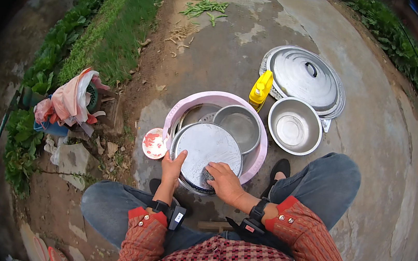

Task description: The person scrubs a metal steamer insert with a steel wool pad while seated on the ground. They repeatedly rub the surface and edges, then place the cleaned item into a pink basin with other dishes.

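A round metal pot or steamer tier [206,149], its flat shiny face turned up and wet, rests tilted over the near side of a pink plastic basin [171,116]. My left hand [173,163] grips its left rim, thumb on top. With my right hand [224,179] I press a dark scouring pad [207,177], probably steel wool, against the flat face near its lower right edge. Behind it in the basin sits a grey metal bowl [238,128]. Another metal piece with holes lies partly hidden beneath them.
Right of the basin stand a yellow detergent jug [261,90], a metal basin [293,127] and a large pot lid [303,77] with a black handle. A red-and-white bowl [153,144] is at left. Green bean pods [204,8] lie farther off. Cloths [74,96] hang beside the garden bed.
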`<action>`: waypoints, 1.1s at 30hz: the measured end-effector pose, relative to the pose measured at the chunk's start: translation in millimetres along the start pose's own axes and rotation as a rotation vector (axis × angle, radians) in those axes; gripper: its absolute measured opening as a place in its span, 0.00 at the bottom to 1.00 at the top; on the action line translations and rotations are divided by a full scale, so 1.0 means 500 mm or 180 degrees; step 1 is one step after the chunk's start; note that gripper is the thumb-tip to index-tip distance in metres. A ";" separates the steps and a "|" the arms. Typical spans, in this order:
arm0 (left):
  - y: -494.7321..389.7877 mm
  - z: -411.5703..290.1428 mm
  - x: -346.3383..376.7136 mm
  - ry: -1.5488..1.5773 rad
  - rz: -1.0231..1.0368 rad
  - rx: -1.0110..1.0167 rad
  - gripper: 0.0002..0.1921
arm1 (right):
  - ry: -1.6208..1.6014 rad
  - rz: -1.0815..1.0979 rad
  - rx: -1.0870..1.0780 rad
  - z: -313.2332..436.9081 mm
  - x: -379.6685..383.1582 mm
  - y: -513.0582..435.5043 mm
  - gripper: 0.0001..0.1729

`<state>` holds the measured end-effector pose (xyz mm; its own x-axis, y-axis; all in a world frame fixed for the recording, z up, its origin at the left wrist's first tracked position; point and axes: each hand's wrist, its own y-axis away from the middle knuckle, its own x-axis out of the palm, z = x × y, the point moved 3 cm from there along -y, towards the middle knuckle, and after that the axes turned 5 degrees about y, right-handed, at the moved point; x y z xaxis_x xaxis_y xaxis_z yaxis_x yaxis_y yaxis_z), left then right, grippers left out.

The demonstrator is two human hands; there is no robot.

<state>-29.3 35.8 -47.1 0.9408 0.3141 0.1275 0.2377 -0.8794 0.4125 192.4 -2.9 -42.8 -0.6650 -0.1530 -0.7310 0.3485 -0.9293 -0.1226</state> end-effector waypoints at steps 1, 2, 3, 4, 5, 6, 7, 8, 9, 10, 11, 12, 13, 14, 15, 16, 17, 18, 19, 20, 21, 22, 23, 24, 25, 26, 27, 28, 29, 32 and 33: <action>0.002 -0.001 -0.001 -0.0039 0.0002 -0.0011 0.25 | -0.0097 0.0212 -0.0114 -0.005 -0.003 -0.002 0.28; 0.001 -0.002 -0.001 -0.0040 -0.0021 -0.0032 0.25 | 0.0102 -0.0092 0.0298 -0.013 -0.009 -0.002 0.28; 0.003 -0.005 0.000 -0.0074 0.0020 0.0033 0.25 | 0.0376 -0.0114 0.0765 -0.027 -0.016 -0.004 0.27; 0.003 -0.007 0.000 -0.0093 0.0030 0.0069 0.25 | 0.0539 -0.0352 0.1194 -0.031 -0.021 -0.001 0.27; 0.002 -0.010 0.003 -0.0070 0.0102 0.0138 0.24 | 0.0592 -0.0248 0.1370 -0.033 -0.024 -0.002 0.27; 0.001 -0.009 0.002 -0.0077 0.0049 0.0072 0.24 | 0.0492 -0.0132 0.1125 -0.022 -0.019 -0.002 0.27; -0.001 -0.008 0.002 -0.0039 0.0050 0.0022 0.24 | 0.0557 -0.0514 0.0942 -0.010 -0.026 -0.003 0.28; -0.002 -0.004 0.002 0.0050 0.0054 -0.0036 0.24 | 0.0243 -0.0101 0.0593 0.005 -0.013 -0.002 0.28; -0.002 -0.001 0.001 0.0024 0.0074 -0.0015 0.24 | -0.0069 0.0145 0.0012 0.029 -0.003 0.001 0.29; -0.005 0.002 -0.001 0.0029 0.0104 0.0013 0.24 | -0.0153 0.0521 -0.0488 0.044 0.007 0.004 0.31; -0.005 0.004 -0.005 0.0052 0.0138 0.0049 0.25 | -0.0259 0.0564 -0.0482 0.053 0.012 0.008 0.32; -0.006 0.008 -0.009 0.0011 0.0127 0.0064 0.25 | -0.0120 0.0212 -0.0231 0.044 0.007 0.006 0.32; -0.006 0.016 -0.015 0.0040 0.0127 -0.0088 0.25 | 0.0037 0.0188 0.0013 0.035 0.008 0.005 0.31; -0.009 0.020 -0.019 0.0124 0.0134 -0.0195 0.26 | 0.0194 -0.0147 0.0461 0.013 0.003 0.001 0.30; -0.010 0.024 -0.025 0.0257 0.0153 -0.0327 0.26 | 0.0477 -0.0480 0.0783 -0.012 -0.008 -0.004 0.28; -0.014 0.022 -0.027 0.0193 0.0238 -0.0221 0.29 | 0.0358 -0.0384 0.1209 -0.043 -0.010 -0.009 0.28; -0.017 0.021 -0.030 0.0187 0.0286 -0.0212 0.29 | 0.0094 -0.0185 0.1254 -0.074 -0.014 -0.024 0.28; -0.016 0.024 -0.032 0.0194 0.0312 -0.0308 0.29 | -0.0121 -0.0122 0.1314 -0.094 -0.014 -0.029 0.28; -0.016 0.028 -0.031 0.0210 0.0340 -0.0414 0.29 | -0.0282 -0.0338 0.1335 -0.113 -0.023 -0.038 0.29; -0.012 0.034 -0.029 0.0366 0.0461 -0.0571 0.28 | -0.0318 -0.0487 0.1069 -0.123 -0.035 -0.047 0.28; -0.010 0.040 -0.026 0.0165 0.0462 -0.0622 0.28 | -0.0179 -0.0603 0.1196 -0.127 -0.041 -0.048 0.28; -0.006 0.046 -0.024 0.0017 0.0481 -0.0644 0.28 | -0.0082 -0.0603 0.1266 -0.131 -0.053 -0.055 0.27; -0.003 0.052 -0.021 -0.0103 0.0534 -0.0688 0.27 | -0.0060 -0.0525 0.1187 -0.115 -0.053 -0.051 0.26; -0.002 0.056 -0.019 -0.0175 0.0467 -0.0641 0.24 | 0.0069 -0.0402 0.1298 -0.107 -0.060 -0.053 0.25; -0.004 0.059 -0.018 -0.0249 0.0428 -0.0535 0.24 | 0.0135 -0.0521 0.1296 -0.088 -0.065 -0.047 0.26; -0.007 0.063 -0.018 -0.0299 0.0403 -0.0518 0.23 | 0.0148 -0.0448 0.1268 -0.067 -0.066 -0.042 0.26; -0.013 0.065 -0.019 -0.0351 0.0370 -0.0502 0.22 | 0.0212 -0.0642 0.1203 -0.050 -0.073 -0.038 0.26; -0.016 0.067 -0.019 -0.0356 0.0324 -0.0297 0.20 | 0.0297 -0.0273 0.1051 -0.019 -0.055 -0.023 0.27; -0.021 0.071 -0.023 -0.0457 0.0223 -0.0313 0.19 | 0.0428 -0.0216 0.0848 -0.006 -0.054 -0.019 0.28; -0.032 0.083 -0.030 -0.0637 0.0050 -0.0359 0.21 | 0.0460 0.0231 0.0072 0.021 -0.032 0.003 0.29; -0.034 0.085 -0.033 -0.0759 0.0006 -0.0261 0.21 | 0.0293 0.0594 -0.0297 0.021 -0.023 0.005 0.29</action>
<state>-38.4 30.5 -94.6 0.9739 0.2108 -0.0839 0.2247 -0.8448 0.4856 193.8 -7.1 -27.6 -0.5217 -0.2839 -0.8045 0.5221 -0.8520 -0.0379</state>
